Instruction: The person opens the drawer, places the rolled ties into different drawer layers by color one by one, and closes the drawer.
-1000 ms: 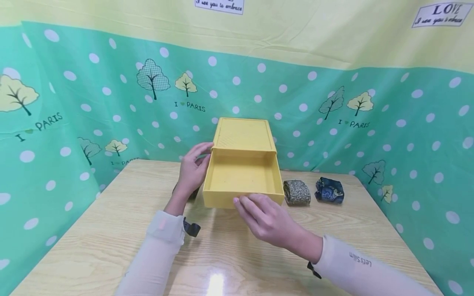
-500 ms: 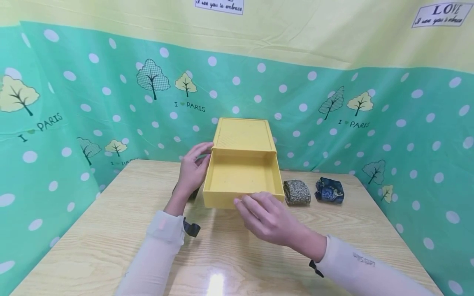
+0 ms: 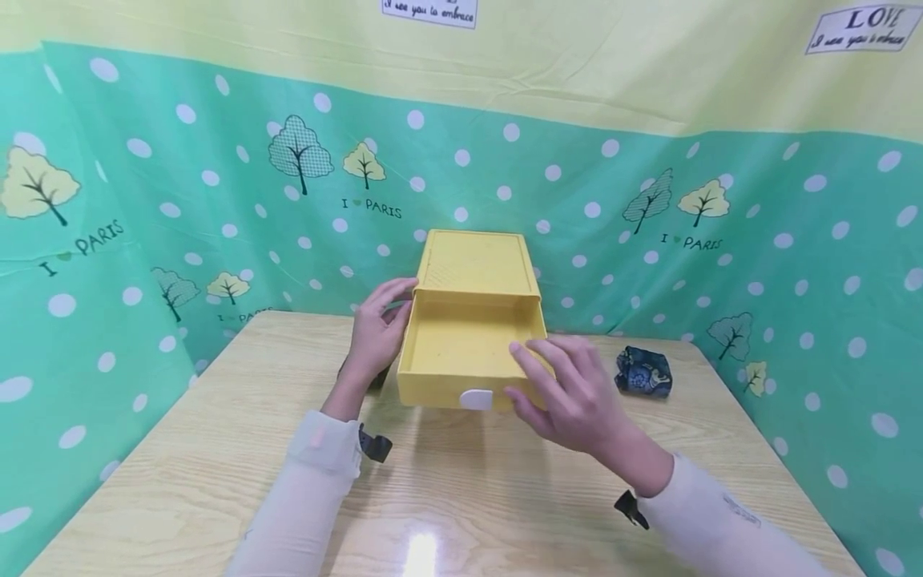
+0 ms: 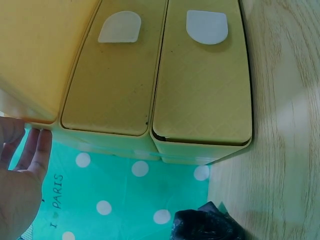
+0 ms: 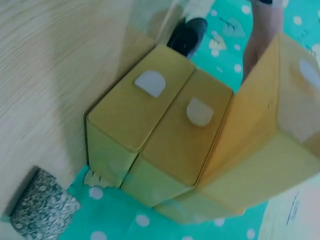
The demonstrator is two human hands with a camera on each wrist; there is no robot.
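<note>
A yellow drawer unit (image 3: 479,263) stands on the table, its top drawer (image 3: 433,390) pulled out and bare inside. My left hand (image 3: 376,332) rests its fingers against the unit's left side, near the top edge. My right hand (image 3: 573,397) is at the drawer's front right corner, fingers spread, fingertips overlapping the rim and front in the head view. Nothing is held in it. The drawer's white tab (image 3: 476,399) shows beside the thumb. Below, two lower drawers (image 4: 107,80) are closed, each with a white tab.
A blue patterned cloth roll (image 3: 644,371) lies right of the unit. The grey speckled roll (image 5: 45,205) is hidden by my right hand in the head view. On the left is a dark bundle (image 4: 205,225). A green dotted curtain (image 3: 548,208) hangs behind the table.
My right hand has let go of the drawer's front tab and moved right and slightly up, its fingers spreading. The drawer stays pulled out, and my left hand has kept its place.
</note>
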